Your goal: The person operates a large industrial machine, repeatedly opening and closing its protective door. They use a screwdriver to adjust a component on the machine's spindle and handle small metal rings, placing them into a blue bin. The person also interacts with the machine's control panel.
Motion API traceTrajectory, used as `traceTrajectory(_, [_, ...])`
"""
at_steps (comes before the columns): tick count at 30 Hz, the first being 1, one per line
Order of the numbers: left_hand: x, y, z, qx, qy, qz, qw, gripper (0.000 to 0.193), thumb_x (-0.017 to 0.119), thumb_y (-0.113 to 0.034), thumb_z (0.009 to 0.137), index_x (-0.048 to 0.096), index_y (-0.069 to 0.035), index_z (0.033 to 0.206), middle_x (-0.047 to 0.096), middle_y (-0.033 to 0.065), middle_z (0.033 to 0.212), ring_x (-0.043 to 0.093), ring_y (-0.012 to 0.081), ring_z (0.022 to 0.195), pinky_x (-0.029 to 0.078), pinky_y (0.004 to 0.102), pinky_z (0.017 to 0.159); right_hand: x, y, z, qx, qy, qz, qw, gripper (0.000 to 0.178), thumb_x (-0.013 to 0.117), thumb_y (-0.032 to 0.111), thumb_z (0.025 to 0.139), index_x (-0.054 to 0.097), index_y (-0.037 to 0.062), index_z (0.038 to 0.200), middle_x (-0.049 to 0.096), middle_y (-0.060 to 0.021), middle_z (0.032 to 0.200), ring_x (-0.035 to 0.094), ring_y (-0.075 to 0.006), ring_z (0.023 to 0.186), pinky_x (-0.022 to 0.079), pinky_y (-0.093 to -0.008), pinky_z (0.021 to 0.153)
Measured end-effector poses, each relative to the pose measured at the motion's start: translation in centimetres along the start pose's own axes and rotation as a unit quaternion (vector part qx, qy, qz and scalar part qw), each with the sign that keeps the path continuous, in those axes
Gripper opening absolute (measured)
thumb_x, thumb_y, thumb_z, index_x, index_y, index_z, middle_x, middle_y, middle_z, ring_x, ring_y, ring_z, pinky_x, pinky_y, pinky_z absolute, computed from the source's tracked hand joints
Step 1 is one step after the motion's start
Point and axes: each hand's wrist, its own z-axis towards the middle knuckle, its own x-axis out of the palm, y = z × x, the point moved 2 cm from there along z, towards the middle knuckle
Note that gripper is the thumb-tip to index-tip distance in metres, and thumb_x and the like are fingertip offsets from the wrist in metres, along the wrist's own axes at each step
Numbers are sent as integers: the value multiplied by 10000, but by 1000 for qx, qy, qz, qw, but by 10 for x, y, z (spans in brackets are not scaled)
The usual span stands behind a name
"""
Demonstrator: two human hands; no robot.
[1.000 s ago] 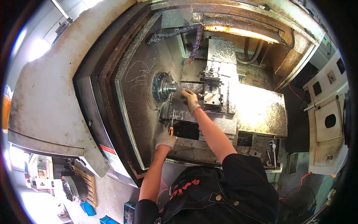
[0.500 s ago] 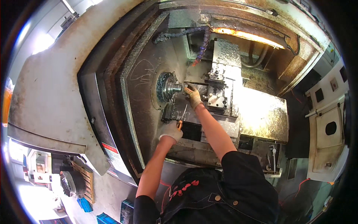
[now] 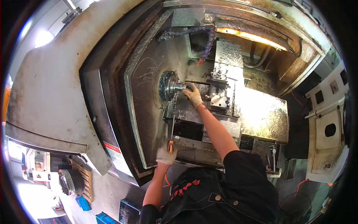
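My left hand (image 3: pixel 166 154), in a pale glove, is closed around an orange-handled tool (image 3: pixel 170 146) at the machine's front edge. A long, thin, straight silver blade or shaft rises from its handle; the exact kind is unclear. My right hand (image 3: pixel 193 96), gloved, reaches into the lathe with thumb and fingers closed around the free end of a shiny round metal workpiece (image 3: pixel 178 87). That part projects from the dark chuck (image 3: pixel 166 86), whose rim carries bluish shavings. My fingers cover the workpiece's tip.
The tool post (image 3: pixel 219 100) with bolts stands just right of my right hand. A segmented coolant hose (image 3: pixel 208 46) hangs above, near a lit lamp (image 3: pixel 253 37). The sliding door (image 3: pixel 112 130) borders the left. A chip-covered metal cover (image 3: pixel 263 115) lies to the right.
My left hand has drawn back toward me and slightly left with the orange-handled tool, whose long blade now shows. My right hand stays at the workpiece's end. The view has shifted slightly.
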Motion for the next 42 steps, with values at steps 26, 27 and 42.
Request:
traceTrajectory(26, [-306,79,-94,107,-186,80,973,619,503,135,618,439,-90,1192,407,140,1233,521,196,926,431,298,770,3,31,6,-97,10,-442,892,498,697,270,694,556,91,1137,633,-120,979,624,-212,840,462,-300,727])
traceTrajectory(27, [-308,92,-101,88,-191,71,975,594,505,137,658,426,-93,1200,409,143,1238,525,192,922,440,293,753,15,49,-8,-96,23,-450,888,515,702,292,683,558,95,1136,629,-120,990,621,-219,862,463,-310,734])
traceTrajectory(42, [-313,77,-74,83,-89,96,988,938,437,131,517,166,-93,1386,478,-4,898,449,102,750,406,202,691,8,47,-15,-64,-46,-425,902,527,707,343,655,551,225,1145,618,-119,967,591,-281,894,465,-354,740])
